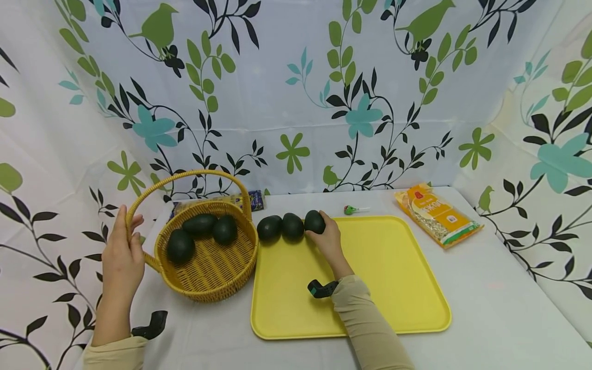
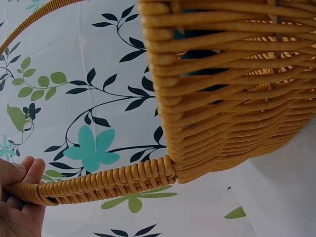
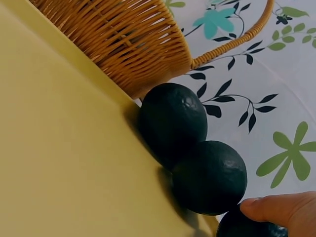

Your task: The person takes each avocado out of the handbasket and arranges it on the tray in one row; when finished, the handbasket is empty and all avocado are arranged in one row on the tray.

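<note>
My left hand [image 1: 122,257] grips the arched handle [image 1: 187,176] of a yellow-brown wicker basket [image 1: 210,280] on its left side; the left wrist view shows the fingers curled round the handle [image 2: 108,181]. Inside the basket lie three dark green avocados [image 1: 180,246]. With my right hand [image 1: 327,241] I hold another avocado [image 1: 314,222] at the far edge of a yellow tray [image 1: 351,313]. Two more avocados [image 1: 293,227] lie just left of it, in a row reaching to the basket. In the right wrist view the thumb [image 3: 269,207] lies on the held avocado [image 3: 247,224].
Behind the basket lies a dark blue packet [image 1: 256,200], partly hidden. A small green-wrapped lollipop [image 1: 351,209] is beyond the tray. An orange food packet [image 1: 435,213] rests to the tray's right on the white table [image 1: 499,288]. A patterned curtain [image 1: 296,103] hangs behind.
</note>
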### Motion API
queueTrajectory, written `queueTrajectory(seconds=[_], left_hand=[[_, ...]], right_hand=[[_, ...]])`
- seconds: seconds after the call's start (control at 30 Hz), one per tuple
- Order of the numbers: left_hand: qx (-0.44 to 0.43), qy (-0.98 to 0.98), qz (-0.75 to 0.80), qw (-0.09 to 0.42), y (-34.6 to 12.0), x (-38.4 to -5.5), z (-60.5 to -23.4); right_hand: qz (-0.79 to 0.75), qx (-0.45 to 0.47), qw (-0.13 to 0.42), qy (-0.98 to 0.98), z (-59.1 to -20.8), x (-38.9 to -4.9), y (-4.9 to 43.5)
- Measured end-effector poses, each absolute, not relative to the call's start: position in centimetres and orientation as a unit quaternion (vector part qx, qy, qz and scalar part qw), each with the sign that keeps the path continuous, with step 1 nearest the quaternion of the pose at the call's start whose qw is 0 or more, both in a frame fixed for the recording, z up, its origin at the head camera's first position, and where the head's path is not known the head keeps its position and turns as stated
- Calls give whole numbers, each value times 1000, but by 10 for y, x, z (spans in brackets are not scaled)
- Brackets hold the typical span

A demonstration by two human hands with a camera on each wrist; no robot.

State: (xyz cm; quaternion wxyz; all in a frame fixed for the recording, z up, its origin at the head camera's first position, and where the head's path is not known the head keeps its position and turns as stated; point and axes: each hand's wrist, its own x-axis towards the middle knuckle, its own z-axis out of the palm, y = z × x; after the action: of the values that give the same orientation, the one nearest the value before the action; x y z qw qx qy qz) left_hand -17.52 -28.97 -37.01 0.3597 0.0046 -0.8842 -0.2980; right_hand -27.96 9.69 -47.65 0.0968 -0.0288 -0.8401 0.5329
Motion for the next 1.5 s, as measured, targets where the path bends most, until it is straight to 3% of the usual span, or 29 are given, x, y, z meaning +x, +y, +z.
queueTrajectory(seconds=[1.5], left_hand=[[15,-887,-303,349,-291,-176,-370]], right_hand=[[524,-28,74,-848,-481,-294,95]])
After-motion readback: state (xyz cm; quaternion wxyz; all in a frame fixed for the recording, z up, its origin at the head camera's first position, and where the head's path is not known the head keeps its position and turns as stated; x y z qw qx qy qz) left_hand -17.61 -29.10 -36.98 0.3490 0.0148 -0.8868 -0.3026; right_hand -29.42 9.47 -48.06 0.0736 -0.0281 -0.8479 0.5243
